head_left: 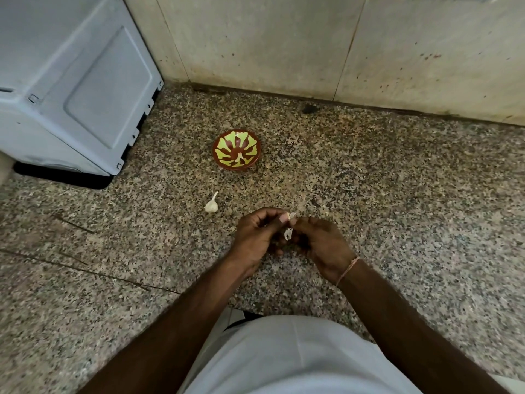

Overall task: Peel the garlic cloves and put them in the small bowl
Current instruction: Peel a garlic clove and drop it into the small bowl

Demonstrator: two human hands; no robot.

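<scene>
Head view: left hand and right hand meeting above speckled table, both pinching same garlic clove, papery skin lifting at fingertips. Second, unpeeled clove lying just left of hands, apart from them. Small bowl sitting farther back, already holding peeled clove. Judging clove light, firm, slippery once bare; skin thin, tearing easily. Best hold: pinching at tapered tip, peeling toward root.
</scene>
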